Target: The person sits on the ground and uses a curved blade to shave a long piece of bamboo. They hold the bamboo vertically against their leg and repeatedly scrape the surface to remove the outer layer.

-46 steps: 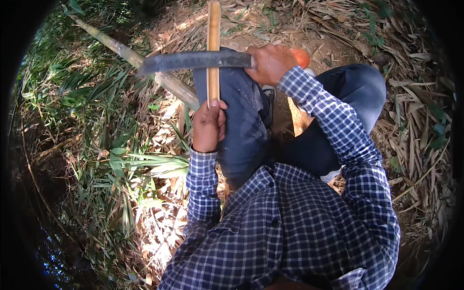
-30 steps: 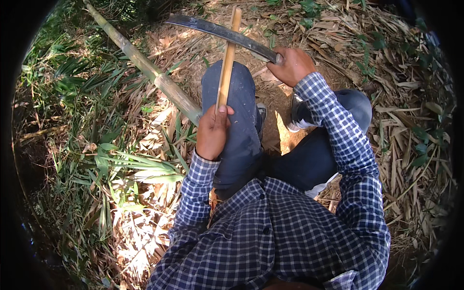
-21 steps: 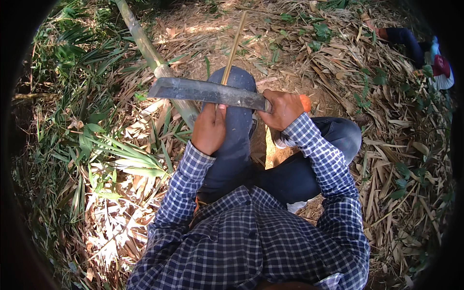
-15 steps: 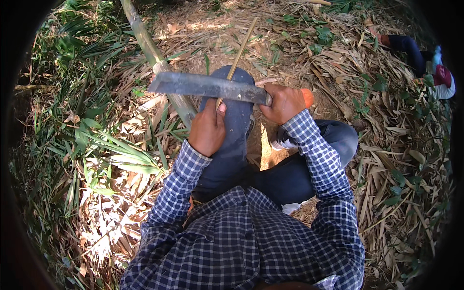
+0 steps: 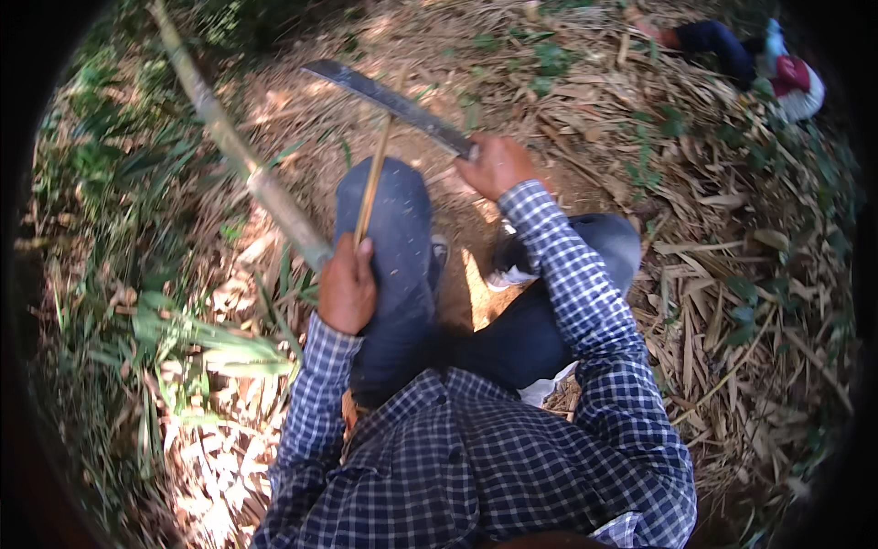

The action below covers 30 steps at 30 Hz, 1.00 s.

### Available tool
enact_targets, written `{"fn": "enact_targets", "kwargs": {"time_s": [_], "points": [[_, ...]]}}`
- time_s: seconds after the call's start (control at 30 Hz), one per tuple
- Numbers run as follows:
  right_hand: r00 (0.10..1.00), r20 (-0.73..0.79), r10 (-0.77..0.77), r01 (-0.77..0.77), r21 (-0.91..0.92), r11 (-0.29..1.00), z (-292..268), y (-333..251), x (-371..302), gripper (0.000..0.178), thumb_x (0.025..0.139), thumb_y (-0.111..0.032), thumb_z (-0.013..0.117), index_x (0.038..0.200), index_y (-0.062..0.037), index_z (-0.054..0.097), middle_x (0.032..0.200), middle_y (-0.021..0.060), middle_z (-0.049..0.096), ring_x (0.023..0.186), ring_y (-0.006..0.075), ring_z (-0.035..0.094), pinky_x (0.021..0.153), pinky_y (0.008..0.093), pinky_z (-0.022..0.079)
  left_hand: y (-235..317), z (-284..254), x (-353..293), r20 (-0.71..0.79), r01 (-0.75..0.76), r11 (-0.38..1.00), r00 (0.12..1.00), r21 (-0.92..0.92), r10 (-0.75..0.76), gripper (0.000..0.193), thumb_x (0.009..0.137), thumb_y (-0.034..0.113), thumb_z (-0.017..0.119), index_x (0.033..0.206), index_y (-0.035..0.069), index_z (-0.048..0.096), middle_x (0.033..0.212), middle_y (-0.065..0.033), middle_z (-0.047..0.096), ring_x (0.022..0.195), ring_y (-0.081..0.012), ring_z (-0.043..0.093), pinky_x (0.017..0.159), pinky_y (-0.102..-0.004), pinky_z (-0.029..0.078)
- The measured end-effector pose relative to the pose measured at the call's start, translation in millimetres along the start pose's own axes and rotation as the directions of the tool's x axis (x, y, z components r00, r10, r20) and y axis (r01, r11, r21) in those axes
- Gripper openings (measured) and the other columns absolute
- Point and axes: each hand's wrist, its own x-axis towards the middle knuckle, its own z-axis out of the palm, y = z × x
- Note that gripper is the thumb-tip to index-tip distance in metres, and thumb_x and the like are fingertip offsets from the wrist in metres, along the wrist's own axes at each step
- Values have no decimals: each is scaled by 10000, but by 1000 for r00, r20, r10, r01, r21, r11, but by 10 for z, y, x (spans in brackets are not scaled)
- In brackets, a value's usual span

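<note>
Left hand (image 5: 346, 285) gripping strip (image 5: 375, 174) (upright), blade (image 5: 389, 102) across

- I'm looking through a single wide fisheye camera riding on the person's head, tilting steeply down over the blue checked shirt (image 5: 476, 467).
- It's sitting close above the bent knees, taking in the leaf-littered ground (image 5: 732, 302) all around.
- Straight edges are bending toward the dark round rim.

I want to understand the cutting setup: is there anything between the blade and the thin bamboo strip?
Nothing visible. The blade, held by the right hand, meets the bamboo strip near its upper end. The left hand grips the strip lower down, above the knee.
</note>
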Motion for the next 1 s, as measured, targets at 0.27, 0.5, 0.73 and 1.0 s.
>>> {"fn": "enact_targets", "kwargs": {"time_s": [0.27,0.5,0.73,1.0], "points": [[963,-11,-270,268,-76,960,161,170,-120,340,744,-314,680,961,-52,671,719,177,684,677,358,683,643,491,551,-53,114,16,34,-11,999,999,-50,13,303,1049,235,430,896,-21,485,657,-221,488,573,-371,473,566,-444,372],[976,-156,153,-124,186,975,-73,287,77,420,811,-327,637,1013,36,701,773,240,688,714,357,691,728,463,558,-89,53,-58,-4,-32,999,999,-10,32,334,1059,282,409,894,4,495,632,-154,493,555,-299,466,563,-399,378],[957,-290,-19,126,353,927,-214,-39,-144,255,754,-280,681,870,-53,666,656,171,646,625,377,646,649,473,523,29,-66,265,334,300,728,937,-616,-104,349,1053,420,391,1108,93,503,602,56,377,419,-14,280,357,-196,233],[889,-164,-427,418,-85,904,-180,-254,-63,349,721,-337,747,881,-49,631,748,142,685,674,344,676,604,466,526,107,158,565,330,316,643,938,-698,-103,337,1051,382,415,1127,62,487,599,15,468,359,-44,354,304,-208,264]]}}
